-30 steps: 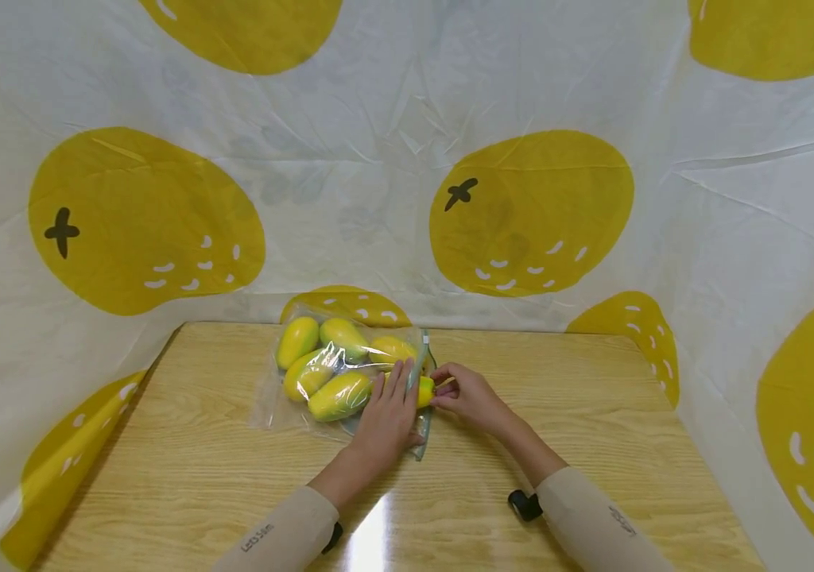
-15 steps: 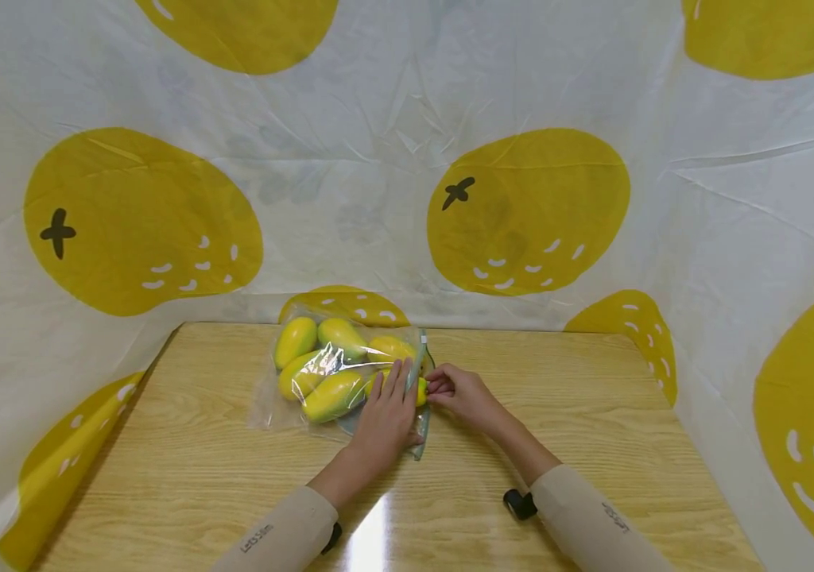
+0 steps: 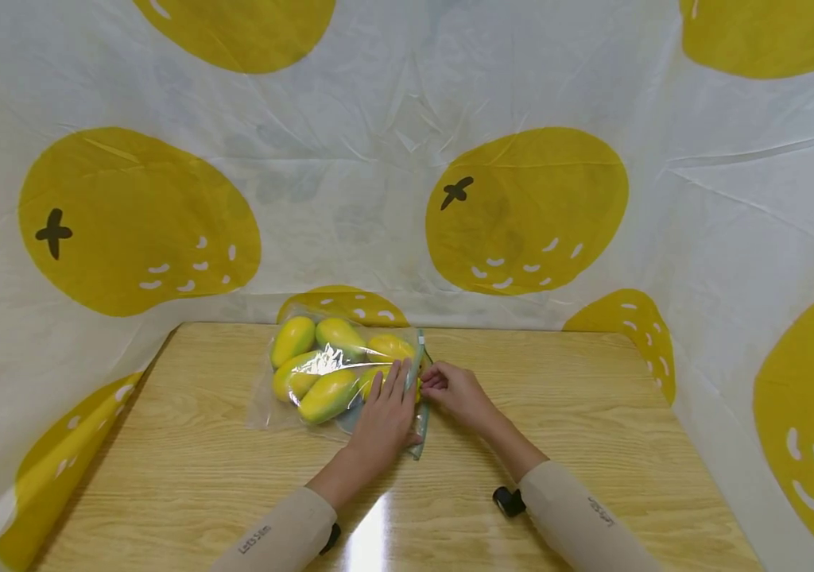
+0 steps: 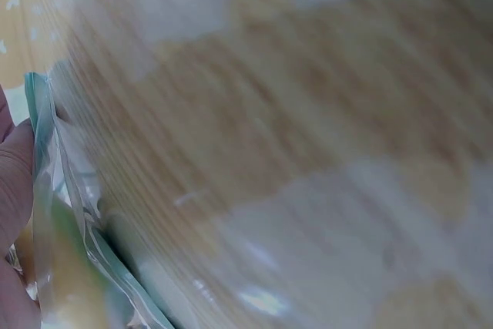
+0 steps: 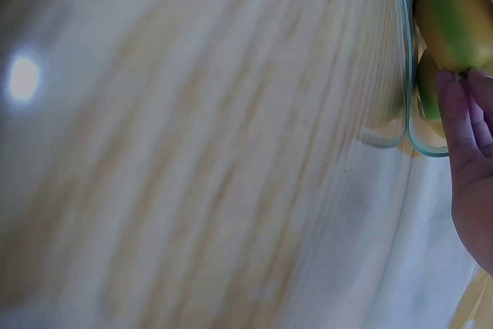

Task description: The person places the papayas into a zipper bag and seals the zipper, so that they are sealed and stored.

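A clear zip bag [image 3: 264, 409] with several yellow-green mangoes [image 3: 328, 396] lies on the table, its mouth facing right. My left hand [image 3: 381, 417] rests on the bag near the mouth, fingers straight over the plastic and the mango below. At the mouth, my right hand [image 3: 455, 391] pinches the stem end of a mango [image 5: 454, 17], fingertips gathered around the stem. Most of that mango is inside the bag, partly hidden by my left hand in the head view. The bag's green zip edge [image 4: 115, 267] stands parted in the left wrist view.
The wooden table [image 3: 557, 397] reaches back to a white cloth [image 3: 350, 199] printed with large yellow fruit, which hangs behind and at both sides. A black wrist camera [image 3: 509, 501] sits under my right forearm.
My right hand has moved slightly left, and the mango at its fingertips has gone deeper into the bag. The lower mangoes have shifted a little left. My left hand stays in place.
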The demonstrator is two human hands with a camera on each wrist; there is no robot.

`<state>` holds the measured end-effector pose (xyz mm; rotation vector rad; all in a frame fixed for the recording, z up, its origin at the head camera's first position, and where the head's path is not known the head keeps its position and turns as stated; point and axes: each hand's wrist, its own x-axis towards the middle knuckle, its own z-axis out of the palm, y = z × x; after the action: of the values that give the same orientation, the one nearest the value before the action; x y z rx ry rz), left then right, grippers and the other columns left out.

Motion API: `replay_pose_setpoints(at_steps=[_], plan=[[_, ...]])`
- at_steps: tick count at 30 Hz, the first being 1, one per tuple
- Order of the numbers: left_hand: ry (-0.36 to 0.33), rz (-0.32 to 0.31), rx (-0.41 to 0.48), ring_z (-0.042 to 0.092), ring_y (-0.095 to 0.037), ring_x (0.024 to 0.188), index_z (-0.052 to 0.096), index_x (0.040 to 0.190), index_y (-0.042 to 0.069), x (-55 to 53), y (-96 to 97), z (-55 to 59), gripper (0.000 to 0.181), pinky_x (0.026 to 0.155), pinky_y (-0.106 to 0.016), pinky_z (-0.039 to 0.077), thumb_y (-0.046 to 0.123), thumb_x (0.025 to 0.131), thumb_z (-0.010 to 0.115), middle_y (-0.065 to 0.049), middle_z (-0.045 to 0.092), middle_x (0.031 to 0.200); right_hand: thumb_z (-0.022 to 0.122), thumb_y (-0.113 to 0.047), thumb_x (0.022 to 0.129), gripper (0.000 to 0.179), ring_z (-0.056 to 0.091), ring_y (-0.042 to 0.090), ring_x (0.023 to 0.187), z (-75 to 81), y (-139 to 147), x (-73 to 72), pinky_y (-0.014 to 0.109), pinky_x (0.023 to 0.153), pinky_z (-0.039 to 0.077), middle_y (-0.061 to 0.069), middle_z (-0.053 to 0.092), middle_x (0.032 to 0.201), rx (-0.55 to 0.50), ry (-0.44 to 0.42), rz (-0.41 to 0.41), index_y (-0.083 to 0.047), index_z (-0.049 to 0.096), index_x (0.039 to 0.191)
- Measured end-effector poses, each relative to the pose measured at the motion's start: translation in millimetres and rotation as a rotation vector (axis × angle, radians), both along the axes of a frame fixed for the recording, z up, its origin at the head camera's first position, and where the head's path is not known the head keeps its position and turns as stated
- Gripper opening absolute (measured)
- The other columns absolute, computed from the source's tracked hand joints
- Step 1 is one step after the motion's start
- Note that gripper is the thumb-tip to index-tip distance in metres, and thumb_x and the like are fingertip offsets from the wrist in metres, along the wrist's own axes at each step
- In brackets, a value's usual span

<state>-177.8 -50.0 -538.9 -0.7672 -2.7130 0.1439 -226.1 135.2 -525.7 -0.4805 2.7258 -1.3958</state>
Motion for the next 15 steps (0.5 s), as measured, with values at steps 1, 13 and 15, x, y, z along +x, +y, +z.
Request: replay_pose_setpoints(at_steps=[1, 13, 15], plan=[[0.004, -0.002, 0.001, 0.024, -0.034, 0.158, 0.042, 0.156, 0.004, -0.1, -0.1, -0.6, 0.113, 0.124, -0.051, 0.031, 0.068, 0.072, 0.081, -0.02, 0.023, 0.17, 0.076, -0.006, 0.093, 0.011, 0.071, 0.014, 0.087, -0.2, -0.7, -0.5, 0.026, 0.079, 0.06, 0.003, 0.073, 0.094, 0.001, 0.001, -0.004, -0.006, 0.07, 0.103], [-0.014, 0.003, -0.017, 0.025, -0.035, 0.158, 0.037, 0.158, 0.001, 0.2, -0.5, 3.4, 0.116, 0.125, -0.05, 0.03, 0.069, 0.075, 0.079, -0.021, 0.024, 0.169, 0.074, -0.003, 0.093, 0.008, 0.071, 0.016, 0.086, -1.2, -9.2, -11.1, 0.029, 0.079, 0.06, 0.005, 0.074, 0.093, -0.012, 0.012, -0.021, -0.003, 0.071, 0.101], [-0.006, 0.004, -0.02, 0.026, -0.035, 0.157, 0.037, 0.157, 0.0, -0.2, 0.0, 3.2, 0.117, 0.125, -0.05, 0.031, 0.07, 0.074, 0.08, -0.021, 0.026, 0.169, 0.074, -0.003, 0.093, 0.008, 0.071, 0.016, 0.086, -2.6, -10.2, -12.4, 0.029, 0.078, 0.06, 0.006, 0.074, 0.092, -0.001, 0.022, -0.023, -0.003, 0.071, 0.1]])
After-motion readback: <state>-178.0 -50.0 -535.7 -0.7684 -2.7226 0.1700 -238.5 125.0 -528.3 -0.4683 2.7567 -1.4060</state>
